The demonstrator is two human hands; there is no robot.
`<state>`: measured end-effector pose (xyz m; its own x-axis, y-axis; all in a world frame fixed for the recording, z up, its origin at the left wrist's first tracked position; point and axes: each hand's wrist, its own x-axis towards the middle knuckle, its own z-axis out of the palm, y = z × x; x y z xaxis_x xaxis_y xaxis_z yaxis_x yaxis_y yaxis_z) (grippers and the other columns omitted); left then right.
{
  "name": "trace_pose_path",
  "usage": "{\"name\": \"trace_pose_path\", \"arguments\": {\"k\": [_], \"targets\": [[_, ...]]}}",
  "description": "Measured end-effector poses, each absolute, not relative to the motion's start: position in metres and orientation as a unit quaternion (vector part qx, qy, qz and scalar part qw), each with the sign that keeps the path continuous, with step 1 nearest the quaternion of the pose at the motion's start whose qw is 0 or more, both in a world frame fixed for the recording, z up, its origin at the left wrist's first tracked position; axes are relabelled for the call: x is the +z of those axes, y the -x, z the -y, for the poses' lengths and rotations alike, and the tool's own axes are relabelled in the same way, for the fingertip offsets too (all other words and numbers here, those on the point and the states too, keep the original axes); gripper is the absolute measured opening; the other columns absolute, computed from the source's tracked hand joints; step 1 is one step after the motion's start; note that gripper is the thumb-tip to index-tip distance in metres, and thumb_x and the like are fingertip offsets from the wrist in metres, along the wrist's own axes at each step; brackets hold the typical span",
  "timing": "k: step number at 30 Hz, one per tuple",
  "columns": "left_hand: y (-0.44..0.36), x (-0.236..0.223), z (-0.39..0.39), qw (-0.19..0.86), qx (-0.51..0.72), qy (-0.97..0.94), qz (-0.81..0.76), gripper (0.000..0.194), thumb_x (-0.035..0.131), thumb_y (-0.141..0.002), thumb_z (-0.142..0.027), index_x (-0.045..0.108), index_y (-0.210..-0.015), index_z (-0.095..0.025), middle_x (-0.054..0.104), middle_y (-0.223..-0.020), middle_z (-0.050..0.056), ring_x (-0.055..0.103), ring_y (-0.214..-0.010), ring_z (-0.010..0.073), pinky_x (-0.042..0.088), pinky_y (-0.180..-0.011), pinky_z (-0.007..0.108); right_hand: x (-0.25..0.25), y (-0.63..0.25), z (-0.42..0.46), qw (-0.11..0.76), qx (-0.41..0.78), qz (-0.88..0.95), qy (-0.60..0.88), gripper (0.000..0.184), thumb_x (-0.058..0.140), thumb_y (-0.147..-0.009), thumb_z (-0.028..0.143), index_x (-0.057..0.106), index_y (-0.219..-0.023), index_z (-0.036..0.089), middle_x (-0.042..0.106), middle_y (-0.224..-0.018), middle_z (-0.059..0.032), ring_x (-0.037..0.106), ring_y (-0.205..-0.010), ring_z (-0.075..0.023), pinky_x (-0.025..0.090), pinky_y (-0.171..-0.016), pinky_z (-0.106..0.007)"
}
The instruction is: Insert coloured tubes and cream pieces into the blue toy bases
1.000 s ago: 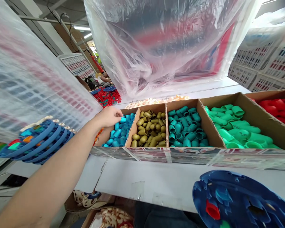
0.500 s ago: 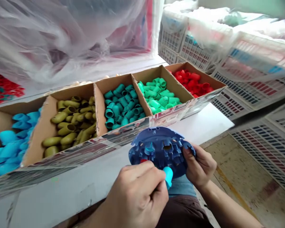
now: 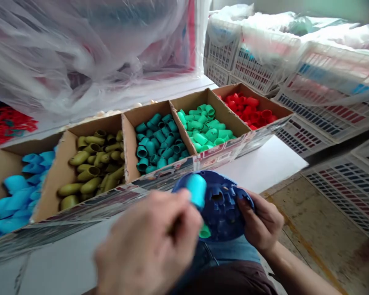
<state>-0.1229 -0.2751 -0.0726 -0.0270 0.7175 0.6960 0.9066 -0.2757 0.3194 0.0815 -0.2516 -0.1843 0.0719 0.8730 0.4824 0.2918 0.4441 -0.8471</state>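
Observation:
My left hand (image 3: 144, 250) is closed in a pinch on a light blue plastic cap (image 3: 196, 189), held just over a round dark blue plastic disc (image 3: 222, 207). My right hand (image 3: 263, 221) grips the disc by its right edge, above my lap. A green piece (image 3: 204, 232) sticks out at the disc's lower left. My left hand is blurred by motion.
A long cardboard tray (image 3: 160, 178) on the white table (image 3: 264, 162) holds compartments of light blue (image 3: 15, 192), olive (image 3: 92, 164), teal (image 3: 156, 143), green (image 3: 204, 127) and red caps (image 3: 249, 107). Plastic sheeting (image 3: 80, 49) hangs behind. White crates (image 3: 326, 94) stand at the right.
My left hand took a light blue cap from the far-left compartment, brought it to the disc, and has now lifted it higher over the disc. My view swung right.

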Motion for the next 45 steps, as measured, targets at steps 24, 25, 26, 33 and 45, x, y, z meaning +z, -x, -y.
{"name": "trace_pose_path", "arguments": {"k": [24,25,26,33,45], "targets": [[0.09,-0.122,0.294,0.057,-0.336,0.834,0.434,0.018,0.073,-0.084,-0.013,0.076,-0.101,-0.016,0.073,-0.092,0.012,0.066,-0.076,0.0242,0.055,-0.063,0.042,-0.175,-0.068,0.251,0.56,0.28,0.659,0.417,0.02,0.065,-0.093,0.015,0.079,-0.105,0.022,0.081,-0.081,-0.0007,0.075,-0.059,-0.0157,0.06,-0.057,-0.018],[0.092,-0.117,0.294,0.079,-0.33,0.827,0.449,0.013,0.074,-0.086,-0.022,0.076,-0.099,-0.02,0.073,-0.093,0.012,0.065,-0.079,0.025,0.053,-0.065,0.044,-0.174,-0.068,0.252,0.556,0.274,0.668,0.412,0.02,0.064,-0.093,0.016,0.079,-0.106,0.022,0.081,-0.081,-0.0009,0.075,-0.059,-0.0159,0.06,-0.056,-0.017],[0.097,-0.111,0.294,0.106,-0.33,0.812,0.469,0.015,0.073,-0.089,-0.03,0.076,-0.101,-0.021,0.073,-0.096,0.012,0.065,-0.083,0.0264,0.053,-0.07,0.046,-0.174,-0.069,0.254,0.554,0.267,0.675,0.407,0.021,0.064,-0.093,0.017,0.079,-0.106,0.023,0.081,-0.083,-0.0014,0.077,-0.061,-0.0167,0.061,-0.058,-0.018],[0.145,-0.091,0.27,0.008,-0.342,0.766,0.544,0.028,0.063,-0.098,-0.022,0.065,-0.126,-0.02,0.076,-0.111,0.007,0.072,-0.096,0.0201,0.054,-0.086,0.031,-0.172,-0.062,0.265,0.556,0.255,0.689,0.389,0.018,0.061,-0.099,0.027,0.077,-0.108,0.023,0.081,-0.084,-0.0037,0.077,-0.064,-0.0188,0.062,-0.059,-0.023],[0.117,-0.099,0.292,0.03,-0.301,0.854,0.424,0.02,0.063,-0.091,-0.022,0.072,-0.108,-0.024,0.072,-0.094,0.007,0.066,-0.087,0.0267,0.05,-0.08,0.047,-0.172,-0.078,0.261,0.509,0.328,0.691,0.393,0.027,0.065,-0.092,0.014,0.077,-0.113,0.025,0.081,-0.086,-0.0011,0.076,-0.065,-0.0153,0.06,-0.062,-0.018]]}}
